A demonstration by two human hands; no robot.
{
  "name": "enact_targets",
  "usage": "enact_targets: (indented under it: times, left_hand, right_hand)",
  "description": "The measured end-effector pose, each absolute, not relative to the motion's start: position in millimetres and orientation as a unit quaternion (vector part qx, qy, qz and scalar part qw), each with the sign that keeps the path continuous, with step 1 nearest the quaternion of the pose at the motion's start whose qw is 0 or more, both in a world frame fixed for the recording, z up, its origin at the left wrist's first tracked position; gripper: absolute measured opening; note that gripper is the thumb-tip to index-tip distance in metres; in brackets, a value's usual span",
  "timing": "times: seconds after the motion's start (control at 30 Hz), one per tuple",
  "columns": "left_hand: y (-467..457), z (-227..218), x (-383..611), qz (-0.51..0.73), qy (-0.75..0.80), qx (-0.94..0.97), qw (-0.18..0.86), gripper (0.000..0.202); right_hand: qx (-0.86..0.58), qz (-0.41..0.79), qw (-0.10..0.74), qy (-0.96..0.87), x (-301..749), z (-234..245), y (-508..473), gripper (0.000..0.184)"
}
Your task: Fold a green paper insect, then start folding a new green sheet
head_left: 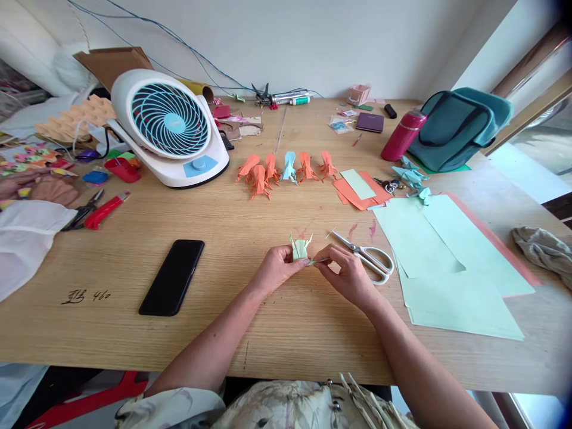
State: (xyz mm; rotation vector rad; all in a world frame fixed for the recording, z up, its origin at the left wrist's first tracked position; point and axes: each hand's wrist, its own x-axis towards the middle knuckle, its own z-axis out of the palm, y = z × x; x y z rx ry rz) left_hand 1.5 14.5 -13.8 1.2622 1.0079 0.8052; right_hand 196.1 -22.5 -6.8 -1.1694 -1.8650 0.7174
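Observation:
A small pale green folded paper figure (300, 249) with thin pointed legs sits upright between my hands above the table. My left hand (277, 268) pinches its left side and lower edge between thumb and fingers. On the other side, my right hand (344, 271) grips a narrow flap of the same paper figure, fingers pressed together. White-handled scissors (375, 262) lie right beside my right hand. Beyond my hands stand several orange paper figures (259, 182) and one light blue paper figure (289, 167) in a loose row.
A black phone (172, 277) lies left of my arms. Pale green sheets (451, 298) spread at the right, near orange paper pieces (373, 196). A white fan (170, 128), a pink bottle (404, 136) and a teal bag (460, 128) stand behind. Another person's hand (53, 189) shows at far left.

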Motion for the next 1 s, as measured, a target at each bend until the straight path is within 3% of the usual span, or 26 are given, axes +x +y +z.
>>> enact_targets:
  times: [0.6, 1.0]
  left_hand:
    - [13, -8, 0, 0.321, 0.435, 0.509, 0.67, 0.034]
    - [12, -5, 2, 0.334, 0.387, 0.493, 0.704, 0.038]
  right_hand:
    - [-0.467, 0.272, 0.4, -0.74, 194, -7, -24, 0.008]
    - [-0.503, 0.391, 0.37, -0.676, 197, -5, -22, 0.01]
